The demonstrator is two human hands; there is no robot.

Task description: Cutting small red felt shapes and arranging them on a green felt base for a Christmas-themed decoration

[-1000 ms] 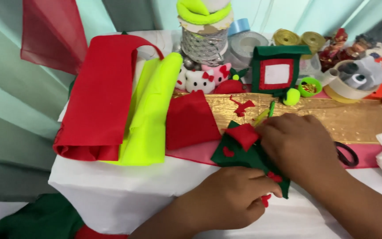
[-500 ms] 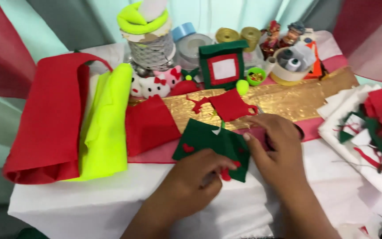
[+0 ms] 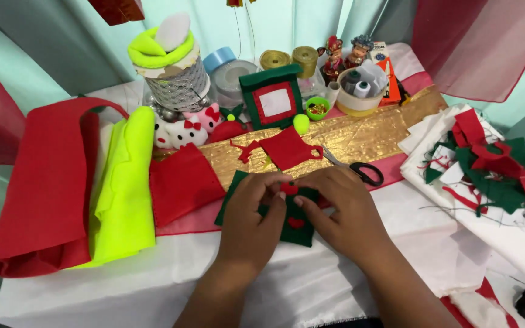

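Note:
A dark green felt piece (image 3: 293,226) with small red heart shapes lies on the white tablecloth at the front centre. My left hand (image 3: 251,218) rests on its left side, fingers pinched at its top edge. My right hand (image 3: 341,209) covers its right side, and its fingertips meet the left ones at a small red felt bit (image 3: 288,188). Just beyond the hands, a cut red felt square (image 3: 287,149) with ragged tabs lies on the gold ribbon strip (image 3: 360,136).
Black-handled scissors (image 3: 363,172) lie right of my hands. Folded red felt (image 3: 44,182), neon yellow felt (image 3: 123,188) and another red piece (image 3: 183,182) sit at left. Red and green felt scraps (image 3: 493,164) pile at right. A green framed panel (image 3: 273,100), tape rolls, figurines and a cup stand behind.
The view has shifted right and down, so the scrap pile shows. Both hands have drawn together over the green felt, fingertips now pinching a small red bit at its top.

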